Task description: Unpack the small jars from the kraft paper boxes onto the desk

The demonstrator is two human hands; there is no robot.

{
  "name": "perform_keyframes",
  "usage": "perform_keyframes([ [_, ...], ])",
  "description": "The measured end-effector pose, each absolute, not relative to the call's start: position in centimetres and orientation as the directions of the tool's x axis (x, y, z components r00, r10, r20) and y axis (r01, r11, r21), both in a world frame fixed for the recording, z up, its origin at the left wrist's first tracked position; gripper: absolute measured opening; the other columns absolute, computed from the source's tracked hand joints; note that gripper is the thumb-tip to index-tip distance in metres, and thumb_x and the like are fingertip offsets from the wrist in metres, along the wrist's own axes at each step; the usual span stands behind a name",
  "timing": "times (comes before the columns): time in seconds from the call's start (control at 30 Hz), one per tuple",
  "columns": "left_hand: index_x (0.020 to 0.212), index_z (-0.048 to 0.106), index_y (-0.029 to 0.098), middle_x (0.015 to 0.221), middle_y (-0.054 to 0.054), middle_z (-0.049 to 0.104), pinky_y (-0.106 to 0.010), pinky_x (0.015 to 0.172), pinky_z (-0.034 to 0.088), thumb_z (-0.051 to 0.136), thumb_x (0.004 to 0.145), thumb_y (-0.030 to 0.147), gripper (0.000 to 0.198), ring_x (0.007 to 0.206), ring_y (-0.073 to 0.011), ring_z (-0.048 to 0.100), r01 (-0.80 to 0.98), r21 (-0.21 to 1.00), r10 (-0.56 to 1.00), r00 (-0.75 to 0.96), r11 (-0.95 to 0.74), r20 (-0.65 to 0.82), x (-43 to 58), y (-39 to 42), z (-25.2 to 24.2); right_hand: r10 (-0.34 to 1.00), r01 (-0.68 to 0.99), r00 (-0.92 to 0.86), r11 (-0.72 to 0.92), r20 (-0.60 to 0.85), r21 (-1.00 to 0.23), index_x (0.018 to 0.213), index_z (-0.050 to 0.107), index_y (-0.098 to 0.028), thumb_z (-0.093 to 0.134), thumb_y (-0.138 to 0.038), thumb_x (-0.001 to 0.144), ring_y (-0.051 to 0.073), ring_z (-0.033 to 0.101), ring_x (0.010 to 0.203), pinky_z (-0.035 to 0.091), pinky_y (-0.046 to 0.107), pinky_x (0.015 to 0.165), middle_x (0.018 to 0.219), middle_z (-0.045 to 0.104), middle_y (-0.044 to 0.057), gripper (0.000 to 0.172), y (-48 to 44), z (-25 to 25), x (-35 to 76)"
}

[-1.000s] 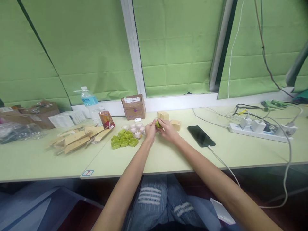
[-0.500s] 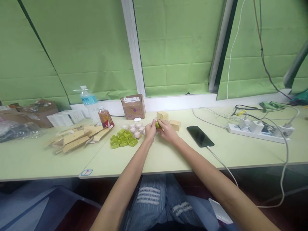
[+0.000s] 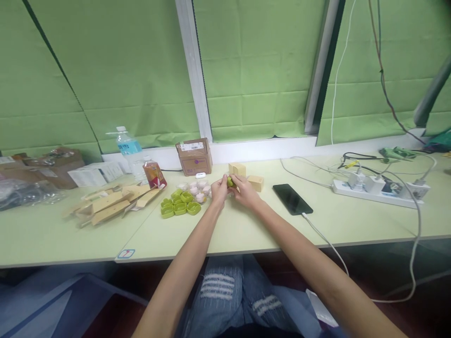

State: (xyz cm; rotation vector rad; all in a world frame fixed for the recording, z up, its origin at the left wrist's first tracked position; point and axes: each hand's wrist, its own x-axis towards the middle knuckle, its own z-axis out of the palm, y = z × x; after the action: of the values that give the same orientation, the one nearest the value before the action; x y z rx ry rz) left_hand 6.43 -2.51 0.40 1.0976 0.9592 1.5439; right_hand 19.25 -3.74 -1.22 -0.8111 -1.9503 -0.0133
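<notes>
Over the pale green table [image 3: 246, 225], my left hand [image 3: 219, 191] and my right hand [image 3: 245, 190] meet, both with fingers pinched round a small green piece [image 3: 230, 181]. Just left of my hands lie several green heart-shaped pieces [image 3: 180, 203] and a few small clear cups with pink contents [image 3: 198, 189]. Two small wooden-coloured boxes [image 3: 238, 168] [image 3: 256, 182] stand right behind my hands.
A black phone [image 3: 292, 198] on a white cable lies to the right, then a power strip [image 3: 377, 193] with plugs and wires. At the left are flat cardboard pieces [image 3: 112, 202], a water bottle [image 3: 128, 149], a juice pouch [image 3: 152, 174] and a cardboard box [image 3: 194, 156].
</notes>
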Motion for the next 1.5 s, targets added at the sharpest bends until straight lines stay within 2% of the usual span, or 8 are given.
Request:
perform_keyframes([
  [0.13,0.093,0.076,0.011,0.085,-0.009,0.075,-0.029,0.069,0.059,0.083,0.078,0.045,0.037,0.076,-0.0162,0.070,-0.326,0.926,0.980,-0.009,-0.191,0.199,6.7,-2.7,0.8,0.646,0.388,-0.104,0.727,0.756,-0.567,0.137,0.060,-0.017,0.060,-0.032,0.093,0.028,0.064,0.112,0.056,0.046,0.097,0.127,0.067,0.017,0.047,-3.3,-1.1,20.3],
  [0.27,0.100,0.076,0.010,0.095,-0.013,0.077,-0.035,0.072,0.062,0.087,0.072,0.033,0.038,0.082,-0.0199,0.072,-0.314,0.920,0.966,0.028,-0.235,0.256,6.7,-2.7,0.7,0.756,0.165,0.010,0.644,0.655,-0.747,0.133,0.063,-0.019,0.066,-0.043,0.087,0.026,0.066,0.111,0.058,0.042,0.093,0.130,0.067,0.014,0.052,-3.2,-0.8,20.7],
  [0.6,0.080,0.078,0.011,0.062,-0.001,0.065,-0.022,0.052,0.045,0.083,0.072,0.043,0.033,0.053,-0.0088,0.051,-0.153,0.915,0.926,0.005,-0.372,0.378,6.0,-2.4,0.5,0.862,-0.207,0.012,0.498,0.507,-0.842,0.113,0.071,-0.020,0.081,-0.045,0.072,0.022,0.068,0.094,0.060,0.040,0.090,0.105,0.073,0.005,0.049,-4.0,0.3,20.1],
  [0.77,0.077,0.078,0.011,0.062,-0.002,0.066,-0.023,0.054,0.044,0.085,0.069,0.042,0.033,0.053,-0.0088,0.052,-0.207,0.918,0.936,0.022,-0.339,0.351,6.0,-2.4,0.6,0.863,-0.263,-0.048,0.474,0.502,-0.840,0.104,0.071,-0.019,0.082,-0.056,0.073,0.021,0.070,0.090,0.060,0.041,0.092,0.098,0.073,0.006,0.050,-4.3,0.3,20.0],
  [0.93,0.081,0.078,0.011,0.070,-0.004,0.071,-0.025,0.057,0.046,0.088,0.065,0.039,0.033,0.056,-0.0093,0.053,-0.265,0.913,0.947,-0.005,-0.311,0.321,6.1,-2.2,0.5,0.908,-0.256,-0.054,0.389,0.415,-0.885,0.112,0.068,-0.021,0.075,-0.066,0.077,0.020,0.072,0.077,0.063,0.037,0.073,0.096,0.073,0.006,0.057,-3.9,0.0,19.9],
  [1.1,0.083,0.078,0.012,0.075,-0.004,0.072,-0.025,0.059,0.048,0.087,0.067,0.038,0.032,0.058,-0.0101,0.055,-0.252,0.914,0.941,0.029,-0.318,0.336,6.3,-2.5,0.6,0.911,-0.269,0.012,0.400,0.412,-0.876,0.112,0.066,-0.022,0.082,-0.061,0.071,0.018,0.069,0.070,0.059,0.032,0.066,0.087,0.072,0.003,0.059,-3.4,-0.2,20.2],
  [1.2,0.079,0.077,0.012,0.064,-0.002,0.067,-0.024,0.053,0.043,0.085,0.071,0.041,0.031,0.050,-0.0092,0.051,-0.190,0.923,0.930,0.091,-0.334,0.355,6.3,-2.9,0.9,0.906,-0.244,0.021,0.415,0.422,-0.877,0.109,0.066,-0.022,0.080,-0.060,0.071,0.018,0.068,0.069,0.057,0.032,0.064,0.082,0.069,0.001,0.055,-3.4,-0.1,20.4],
  [1.5,0.072,0.075,0.011,0.062,-0.005,0.066,-0.026,0.050,0.040,0.085,0.071,0.047,0.037,0.050,-0.0112,0.050,-0.068,0.949,0.938,0.149,-0.307,0.314,5.3,-2.6,0.9,0.877,-0.122,-0.023,0.474,0.480,-0.872,0.111,0.068,-0.021,0.075,-0.054,0.075,0.018,0.064,0.070,0.057,0.035,0.069,0.078,0.065,0.000,0.049,-3.7,0.0,20.6],
])
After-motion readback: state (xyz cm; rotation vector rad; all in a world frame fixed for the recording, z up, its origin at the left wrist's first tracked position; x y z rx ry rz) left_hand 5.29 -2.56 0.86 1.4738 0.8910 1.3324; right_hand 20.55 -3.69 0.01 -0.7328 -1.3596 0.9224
